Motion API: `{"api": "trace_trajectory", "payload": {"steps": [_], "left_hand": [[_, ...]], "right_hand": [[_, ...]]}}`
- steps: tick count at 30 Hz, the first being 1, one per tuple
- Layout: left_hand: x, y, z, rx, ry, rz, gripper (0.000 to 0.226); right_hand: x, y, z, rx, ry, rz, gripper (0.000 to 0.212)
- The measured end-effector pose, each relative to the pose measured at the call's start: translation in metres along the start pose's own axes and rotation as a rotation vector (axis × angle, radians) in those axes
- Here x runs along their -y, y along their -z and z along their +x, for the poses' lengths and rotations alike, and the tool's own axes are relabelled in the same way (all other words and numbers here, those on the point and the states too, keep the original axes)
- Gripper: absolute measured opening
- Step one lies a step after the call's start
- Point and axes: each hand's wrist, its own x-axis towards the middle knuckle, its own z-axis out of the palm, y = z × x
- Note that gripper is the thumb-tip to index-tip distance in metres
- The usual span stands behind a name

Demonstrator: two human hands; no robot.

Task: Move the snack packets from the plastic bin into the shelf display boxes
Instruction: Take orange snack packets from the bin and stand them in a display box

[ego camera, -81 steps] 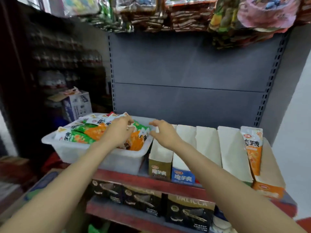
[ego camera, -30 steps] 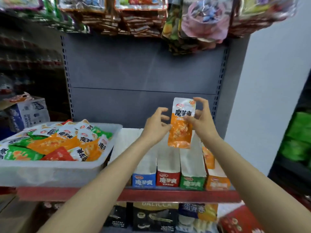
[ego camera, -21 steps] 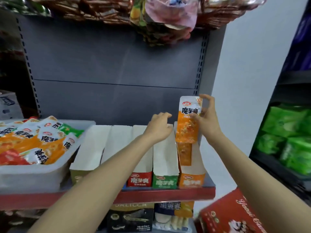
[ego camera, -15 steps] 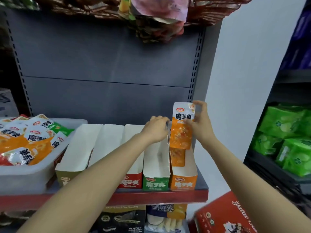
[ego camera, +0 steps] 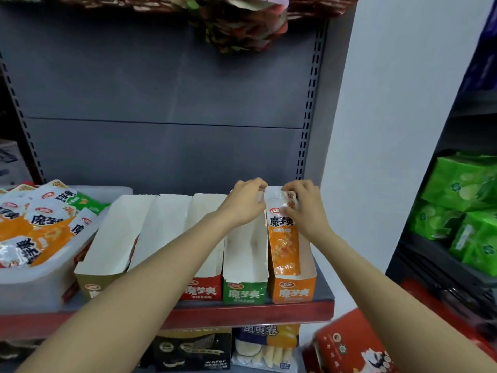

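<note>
An orange snack packet (ego camera: 284,239) lies lengthwise inside the orange display box (ego camera: 293,292) at the right end of the shelf row. My right hand (ego camera: 305,211) pinches the packet's white top end. My left hand (ego camera: 244,204) is curled over the back wall of the green display box (ego camera: 244,293), its fingertips beside the packet's top corner. Left of these stand a red display box (ego camera: 202,290) and two more open boxes (ego camera: 107,254) with white insides. The plastic bin (ego camera: 35,289) at far left holds several orange and green packets (ego camera: 32,224).
The red shelf edge (ego camera: 242,313) runs below the boxes, ending near a white wall on the right. Wafer boxes (ego camera: 193,351) sit on the lower shelf. A red carton (ego camera: 347,345) is at lower right, green packs (ego camera: 462,205) on the neighbouring shelf, hanging snacks (ego camera: 242,20) overhead.
My right hand has lowered the orange packet from above the shelf down into the orange box. My left hand stayed at the boxes' back edge. The view swung right, away from the bin.
</note>
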Motion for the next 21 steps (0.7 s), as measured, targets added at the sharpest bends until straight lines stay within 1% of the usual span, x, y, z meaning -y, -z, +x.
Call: {"api": "trace_trajectory", "payload": {"steps": [6, 9, 11, 14, 17, 18, 19, 21], "left_hand": [[-0.001, 0.003, -0.002, -0.020, -0.011, -0.018, 0.039], [-0.001, 0.004, -0.002, 0.006, -0.016, 0.009, 0.042], [-0.001, 0.006, -0.003, 0.017, -0.024, 0.023, 0.043], [-0.001, 0.015, -0.011, -0.018, -0.059, 0.051, 0.040], [0.007, 0.036, -0.034, -0.132, -0.106, 0.067, 0.035], [0.012, 0.044, -0.044, -0.175, -0.112, 0.069, 0.032], [0.019, 0.052, -0.055, -0.220, -0.109, 0.072, 0.030], [0.036, 0.070, -0.077, -0.310, -0.079, 0.099, 0.025]], "right_hand": [[0.011, -0.002, -0.001, -0.002, -0.035, -0.028, 0.056], [0.017, -0.003, 0.001, 0.054, -0.083, -0.049, 0.070], [0.020, -0.003, 0.002, 0.076, -0.107, -0.049, 0.074], [0.031, 0.000, -0.003, 0.019, -0.045, -0.036, 0.061], [0.054, 0.001, -0.008, -0.065, 0.102, -0.111, 0.044], [0.066, 0.000, -0.009, -0.064, 0.134, -0.104, 0.039], [0.078, -0.003, -0.010, -0.034, 0.149, -0.057, 0.035], [0.107, -0.012, -0.012, 0.078, 0.161, 0.079, 0.029]]}}
